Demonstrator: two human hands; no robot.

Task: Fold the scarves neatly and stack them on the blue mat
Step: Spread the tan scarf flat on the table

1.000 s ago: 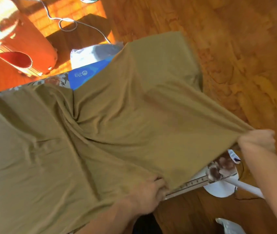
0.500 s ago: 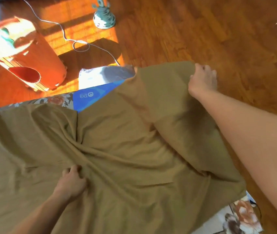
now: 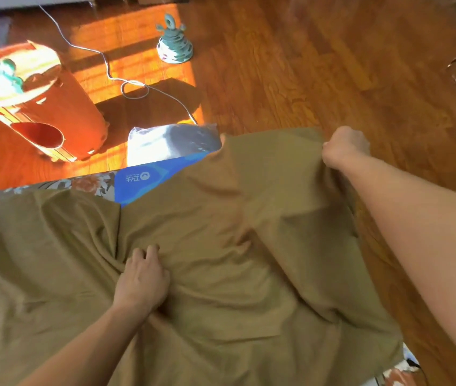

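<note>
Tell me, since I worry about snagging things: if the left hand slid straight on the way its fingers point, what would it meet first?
Only more olive scarf under the left hand; further on, probably the blue mat.

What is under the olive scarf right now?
Under the olive scarf, a corner of the blue mat shows at its far edge, beside a floral fabric. How far either extends underneath is hidden.

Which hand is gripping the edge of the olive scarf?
The right hand, at the scarf's far corner, fingers curled round the edge. The left hand only presses on the middle.
</note>
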